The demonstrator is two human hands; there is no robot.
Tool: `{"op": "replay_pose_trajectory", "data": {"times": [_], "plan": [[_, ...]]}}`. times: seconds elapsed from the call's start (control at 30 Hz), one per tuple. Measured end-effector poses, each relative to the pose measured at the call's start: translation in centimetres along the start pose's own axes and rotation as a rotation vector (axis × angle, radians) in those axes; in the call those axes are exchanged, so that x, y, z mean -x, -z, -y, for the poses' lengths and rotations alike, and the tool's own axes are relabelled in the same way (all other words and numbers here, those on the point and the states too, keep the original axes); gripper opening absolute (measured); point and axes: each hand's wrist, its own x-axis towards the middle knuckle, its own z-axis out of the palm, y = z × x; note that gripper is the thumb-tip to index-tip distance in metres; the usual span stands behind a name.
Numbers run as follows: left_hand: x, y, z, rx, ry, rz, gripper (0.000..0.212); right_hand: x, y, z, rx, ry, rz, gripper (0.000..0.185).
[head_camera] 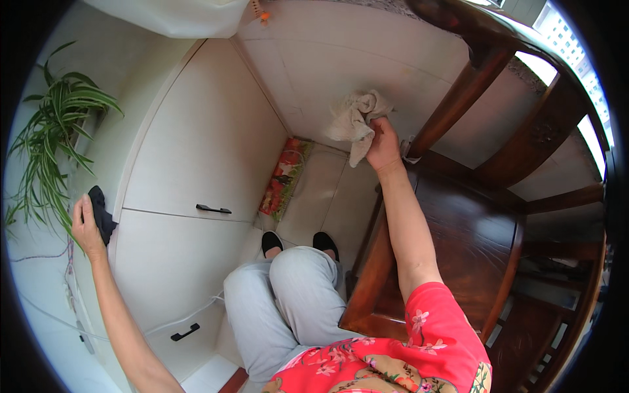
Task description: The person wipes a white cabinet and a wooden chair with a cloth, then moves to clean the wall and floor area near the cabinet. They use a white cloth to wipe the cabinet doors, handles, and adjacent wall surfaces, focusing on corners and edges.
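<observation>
A crumpled beige cloth (361,115) is gripped in my right hand (385,146), which is stretched out toward the pale wall (304,73). The cloth's outline is blurred, and whether it touches the wall I cannot tell. My left hand (88,231) has its fingers around a black cloth (102,216) at the edge of the white cabinet (182,137). Just above that hand hang the long striped leaves of a spider plant (64,118).
Close on my right stands a dark wooden chair (457,245). A red and green printed box (285,179) lies on the tiled floor (319,182) by the cabinet. A white cable (182,314) crosses the cabinet front near a black handle (185,332). White material (196,17) overhangs the top.
</observation>
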Motion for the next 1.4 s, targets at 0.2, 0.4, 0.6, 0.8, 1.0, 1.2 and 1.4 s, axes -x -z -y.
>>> {"op": "replay_pose_trajectory", "data": {"times": [0.2,0.4,0.6,0.8,1.0,1.2,1.4], "plan": [[-3.4,1.0,0.8,0.446,0.549,0.172,0.039,1.6,-1.9,0.7,0.184,-0.049,-0.007,0.024],[-3.1,3.2,-1.2,-0.558,-0.061,-0.118,0.039,1.5,-2.4,-0.4,0.235,-0.136,0.291,0.031],[8.6,-8.8,-20.7,0.45,0.229,0.485,0.027,2.1,-2.8,-0.2,0.184,-0.264,0.387,0.04],[16.1,-21.8,-26.2,1.118,0.724,1.081,0.068,3.2,-6.0,-1.6,0.096,-0.366,0.448,0.05],[16.5,-24.3,-27.9,1.397,0.739,0.764,0.038,3.5,-6.4,-1.7,0.593,-0.286,0.279,0.047],[14.4,-22.0,-25.7,1.346,0.736,0.688,0.035,2.5,-5.3,-3.1,0.768,-0.273,0.161,0.034],[13.1,-20.2,-23.6,1.239,0.712,0.688,0.039,2.5,-5.8,-2.3,0.588,-0.234,0.064,0.033]]}}
